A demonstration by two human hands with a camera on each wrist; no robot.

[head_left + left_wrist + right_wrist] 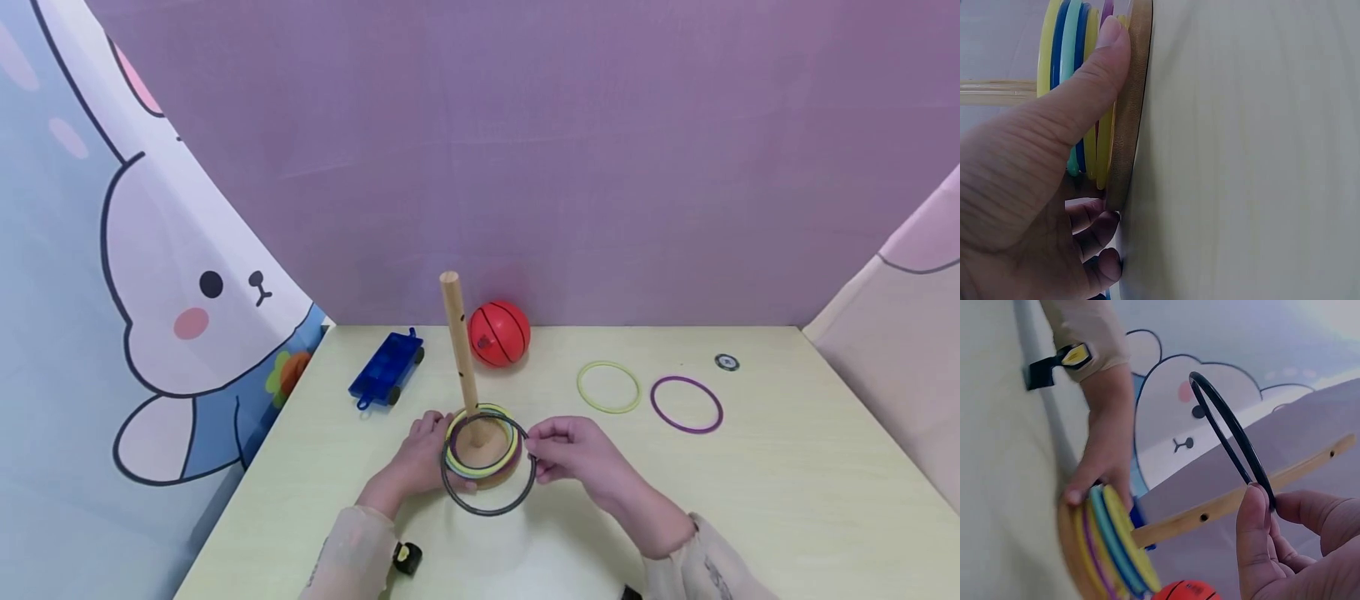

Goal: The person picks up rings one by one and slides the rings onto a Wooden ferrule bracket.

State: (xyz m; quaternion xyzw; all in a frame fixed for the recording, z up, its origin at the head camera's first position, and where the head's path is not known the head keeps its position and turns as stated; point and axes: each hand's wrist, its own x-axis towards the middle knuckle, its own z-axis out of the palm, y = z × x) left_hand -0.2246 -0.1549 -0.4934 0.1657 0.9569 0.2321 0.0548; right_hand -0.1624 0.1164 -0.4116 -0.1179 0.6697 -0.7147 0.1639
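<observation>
Black ring [489, 467]: around the peg [460, 343], tilted over the stacked rings [482, 443].
Base [491, 475]: table [787, 500] centre, holding the stack.
Right hand [573, 454]: at 3 o'clock, thumb and fingertips pinching the black ring.
Left hand [420, 454]: at 9 o'clock, fingers curled round the base edge.

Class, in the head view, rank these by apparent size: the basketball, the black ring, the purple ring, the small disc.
1. black ring, nearest the camera
2. purple ring
3. basketball, slightly smaller, though farther back
4. small disc
</observation>
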